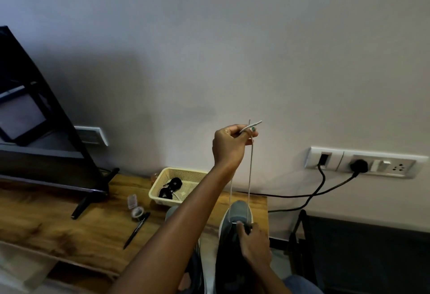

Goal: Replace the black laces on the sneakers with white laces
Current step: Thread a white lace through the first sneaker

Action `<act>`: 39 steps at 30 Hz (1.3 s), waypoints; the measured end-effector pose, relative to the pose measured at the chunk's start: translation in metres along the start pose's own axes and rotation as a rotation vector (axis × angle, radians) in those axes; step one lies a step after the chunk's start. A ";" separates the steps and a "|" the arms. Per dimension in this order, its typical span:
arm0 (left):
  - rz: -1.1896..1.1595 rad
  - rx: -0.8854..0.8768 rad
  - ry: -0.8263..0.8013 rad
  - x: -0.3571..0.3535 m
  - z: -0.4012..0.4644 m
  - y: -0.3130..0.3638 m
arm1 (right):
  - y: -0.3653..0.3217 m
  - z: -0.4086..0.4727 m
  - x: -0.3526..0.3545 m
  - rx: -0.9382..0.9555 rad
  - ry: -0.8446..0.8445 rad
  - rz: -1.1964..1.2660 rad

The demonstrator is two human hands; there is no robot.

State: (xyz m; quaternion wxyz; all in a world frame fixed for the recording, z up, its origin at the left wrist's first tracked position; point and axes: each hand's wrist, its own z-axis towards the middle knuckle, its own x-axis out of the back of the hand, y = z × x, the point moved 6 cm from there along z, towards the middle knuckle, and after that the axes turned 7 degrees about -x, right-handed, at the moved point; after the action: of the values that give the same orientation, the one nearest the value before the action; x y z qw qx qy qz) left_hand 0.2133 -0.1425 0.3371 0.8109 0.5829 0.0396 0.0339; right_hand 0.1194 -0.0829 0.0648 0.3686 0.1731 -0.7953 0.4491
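Note:
A grey sneaker (239, 212) stands toe-away at the wooden table's right end. My left hand (229, 144) is raised high above it and pinches both ends of a white lace (250, 172), which runs taut down to the lowest eyelets. My right hand (252, 240) rests on the sneaker's tongue area, fingers curled against the upper, holding it down. A second sneaker (172, 211) lies mostly hidden behind my left forearm. Black laces (171, 188) lie coiled in a cream plastic basket (160, 194).
A black TV (41, 130) on its stand fills the table's left. A small tape roll (137, 212), a clear little box (132, 201) and a black pen (137, 229) lie on the wooden table (58, 231). Wall sockets (360, 163) with black cables sit right, above a dark chair (349, 247).

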 end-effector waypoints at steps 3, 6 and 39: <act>-0.015 0.024 -0.008 0.001 0.001 0.000 | -0.015 0.016 0.006 0.148 0.031 0.102; -0.023 0.042 -0.025 0.002 0.000 0.003 | -0.023 0.026 0.009 0.180 0.020 0.098; 0.019 0.143 -0.052 0.023 0.006 0.007 | -0.174 -0.049 0.201 0.548 -0.123 0.717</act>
State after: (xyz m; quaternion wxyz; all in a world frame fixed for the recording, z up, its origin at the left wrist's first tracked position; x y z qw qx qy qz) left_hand 0.2363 -0.1436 0.3454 0.7675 0.6404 0.0155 0.0234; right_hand 0.1112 -0.1240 0.3322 0.0823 0.0043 -0.6773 0.7311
